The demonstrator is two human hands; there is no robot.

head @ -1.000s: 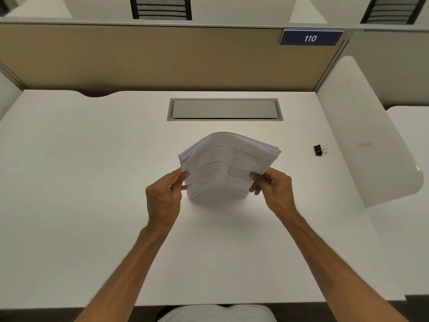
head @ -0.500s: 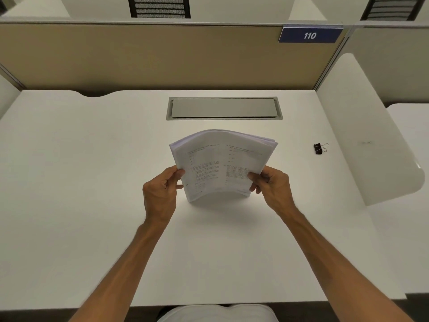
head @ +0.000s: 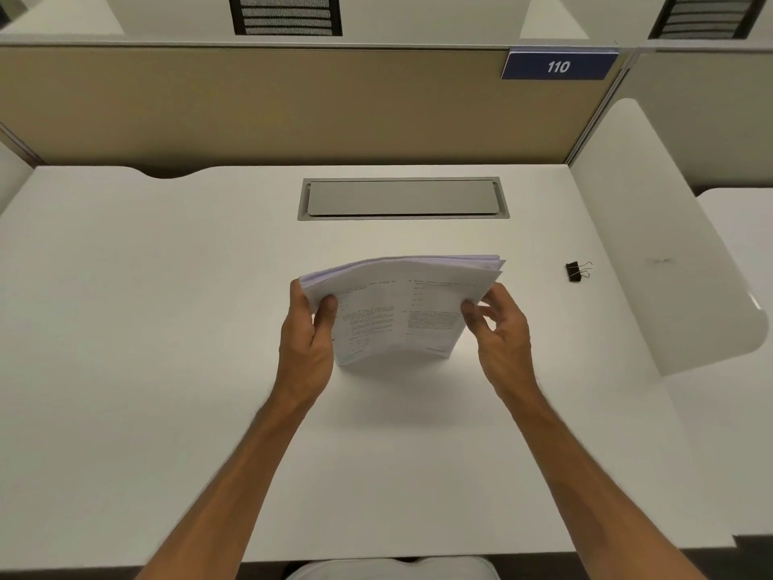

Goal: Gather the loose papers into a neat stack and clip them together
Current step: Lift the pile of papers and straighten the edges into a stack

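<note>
The stack of papers (head: 401,307) stands on its lower edge on the white desk (head: 146,328), near the middle, bowed toward the camera with its printed face visible. The left hand (head: 307,341) grips the stack's left edge, thumb pressed on the front sheet and the other fingers wrapped behind. The right hand (head: 500,328) sits at the right edge with its thumb on the front sheet; its fingers look loosely curled and partly apart, and whether they press the back of the stack cannot be told. At the top the sheet edges fan slightly, not quite flush, most visibly at the upper right corner. A black binder clip (head: 576,271) lies on the desk to the right of the papers, well apart from the right hand, near the white side divider (head: 669,244). Behind the stack, a grey recessed cable cover (head: 403,198) is set into the desk before the tan partition (head: 251,106), which carries a blue plate reading 110 (head: 558,65). Bare desk spreads wide to the left and in front of both forearms.
</note>
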